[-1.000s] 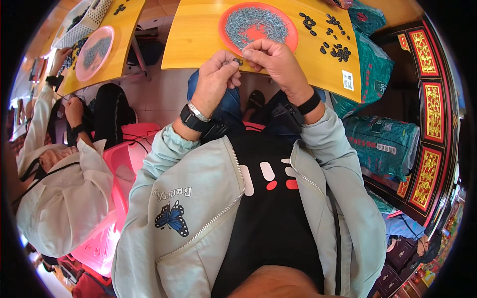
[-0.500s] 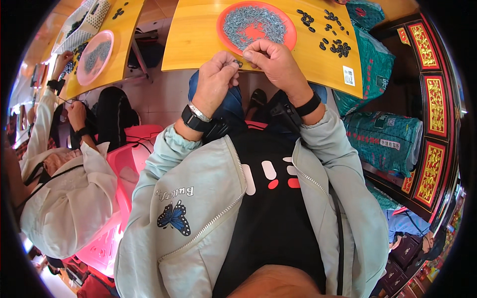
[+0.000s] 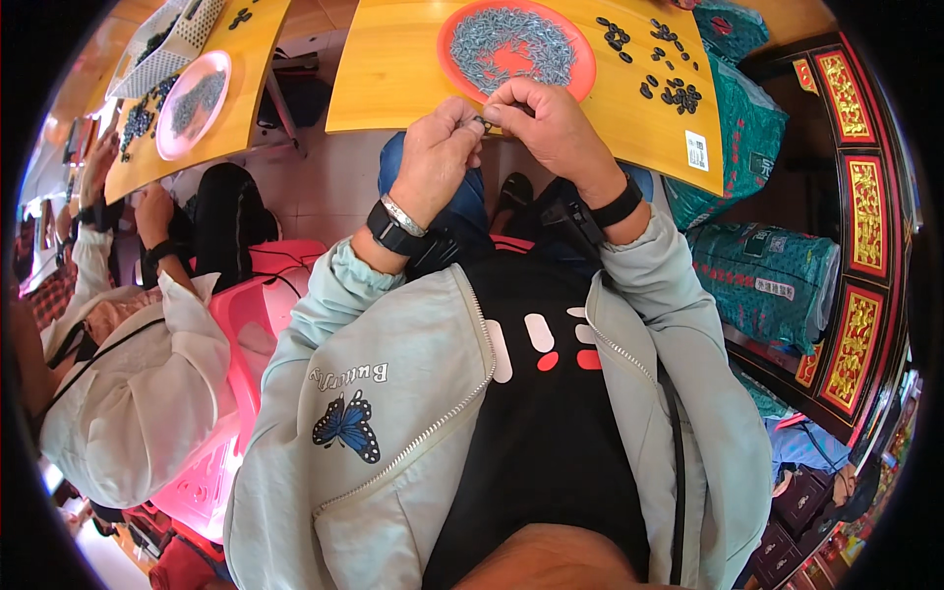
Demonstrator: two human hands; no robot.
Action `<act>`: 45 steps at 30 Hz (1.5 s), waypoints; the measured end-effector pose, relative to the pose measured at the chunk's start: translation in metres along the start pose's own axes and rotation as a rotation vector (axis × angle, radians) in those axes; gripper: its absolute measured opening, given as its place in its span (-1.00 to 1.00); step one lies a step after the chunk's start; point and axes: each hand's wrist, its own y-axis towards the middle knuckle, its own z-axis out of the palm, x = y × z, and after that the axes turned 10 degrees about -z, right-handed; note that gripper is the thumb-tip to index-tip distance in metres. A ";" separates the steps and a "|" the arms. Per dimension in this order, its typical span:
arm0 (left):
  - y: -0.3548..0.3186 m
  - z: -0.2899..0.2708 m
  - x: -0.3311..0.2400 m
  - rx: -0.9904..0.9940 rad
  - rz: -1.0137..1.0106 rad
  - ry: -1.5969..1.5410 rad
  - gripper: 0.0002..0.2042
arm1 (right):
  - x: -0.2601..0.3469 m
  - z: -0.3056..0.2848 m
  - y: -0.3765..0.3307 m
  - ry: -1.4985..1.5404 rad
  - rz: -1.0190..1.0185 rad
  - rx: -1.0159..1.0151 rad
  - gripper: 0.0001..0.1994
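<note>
My left hand [image 3: 438,152] is closed, pinching a small dark part [image 3: 481,122] between thumb and fingertips at the near edge of the table. From the right, the closed fingertips of my right hand [image 3: 551,128] meet that part. Whatever they pinch is too small and covered to make out. Just beyond both hands, a red plate [image 3: 587,74] holds many small silvery screws [image 3: 472,49]. Several black round pieces [image 3: 680,96] lie in loose groups on the table to the right of the plate.
The yellow wooden table [image 3: 393,69] ends just beyond my knees. Green packed bags [image 3: 767,265] stand on the right, by a dark cabinet with gold panels [image 3: 865,211]. At left, a co-worker in a white top [image 3: 138,413] sits at another table with a pink plate [image 3: 167,138] and a white basket [image 3: 162,59].
My right fingertips have come leftward to the small part in my left hand, closing the gap between the hands. The co-worker's far hand has moved down and left.
</note>
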 end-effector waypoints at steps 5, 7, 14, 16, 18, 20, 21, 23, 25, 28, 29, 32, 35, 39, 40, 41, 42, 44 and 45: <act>-0.004 0.005 0.000 -0.022 -0.009 -0.074 -0.91 | 0.001 0.002 -0.002 -0.063 -0.003 0.017 -0.86; -0.002 0.007 0.003 -0.028 -0.008 -0.115 -0.91 | 0.001 0.003 -0.002 -0.089 -0.007 0.004 -0.86; -0.001 0.007 0.014 -0.033 0.009 -0.191 -0.91 | -0.008 0.014 -0.009 -0.119 -0.062 -0.062 -0.88; -0.001 0.007 0.015 -0.015 0.010 -0.189 -0.91 | -0.013 0.016 -0.011 -0.053 -0.044 -0.100 -0.88; -0.001 0.009 0.010 -0.009 -0.023 -0.177 -0.91 | -0.016 0.016 -0.012 -0.027 -0.048 -0.133 -0.89; 0.001 0.008 0.011 0.014 -0.012 -0.167 -0.91 | -0.017 0.016 -0.013 0.081 -0.033 -0.147 -0.90; 0.001 0.008 0.012 0.021 -0.005 -0.158 -0.91 | -0.015 0.014 -0.014 0.095 -0.048 -0.151 -0.90; 0.001 0.008 0.010 0.032 -0.001 -0.156 -0.91 | -0.017 0.005 -0.014 0.077 -0.054 -0.162 -0.89; 0.004 0.007 0.016 0.012 -0.002 -0.178 -0.91 | -0.020 -0.012 -0.013 0.058 -0.058 -0.168 -0.87; 0.002 0.003 0.013 -0.003 -0.001 -0.173 -0.91 | -0.018 -0.068 -0.009 -0.438 -0.113 -0.236 -0.85; 0.003 0.002 0.014 -0.006 0.002 -0.179 -0.91 | -0.021 -0.090 -0.007 -0.620 -0.127 -0.282 -0.84; 0.005 0.002 0.014 0.021 0.003 -0.171 -0.93 | -0.042 -0.161 -0.006 -0.972 0.004 -0.299 -0.82; 0.005 0.004 0.013 0.035 -0.004 -0.163 -0.94 | -0.065 -0.202 -0.013 -1.020 0.137 -0.224 -0.80; 0.006 0.002 0.014 0.045 -0.013 -0.166 -0.95 | -0.099 -0.217 -0.016 -1.023 0.222 -0.117 -0.76; 0.005 0.001 0.014 0.042 -0.008 -0.167 -0.95 | -0.097 -0.214 -0.014 -1.022 0.218 -0.115 -0.76; 0.004 0.000 0.015 0.039 -0.007 -0.167 -0.95 | -0.095 -0.210 -0.013 -1.060 0.187 -0.092 -0.76; 0.004 -0.001 0.015 0.036 -0.012 -0.169 -0.95 | -0.094 -0.207 -0.012 -1.096 0.156 -0.069 -0.76; 0.005 -0.001 0.015 0.034 -0.016 -0.172 -0.95 | -0.094 -0.203 -0.010 -1.108 0.174 -0.092 -0.77; 0.004 -0.001 0.015 0.035 -0.016 -0.145 -0.93 | -0.094 -0.202 -0.010 -1.118 0.192 -0.115 -0.79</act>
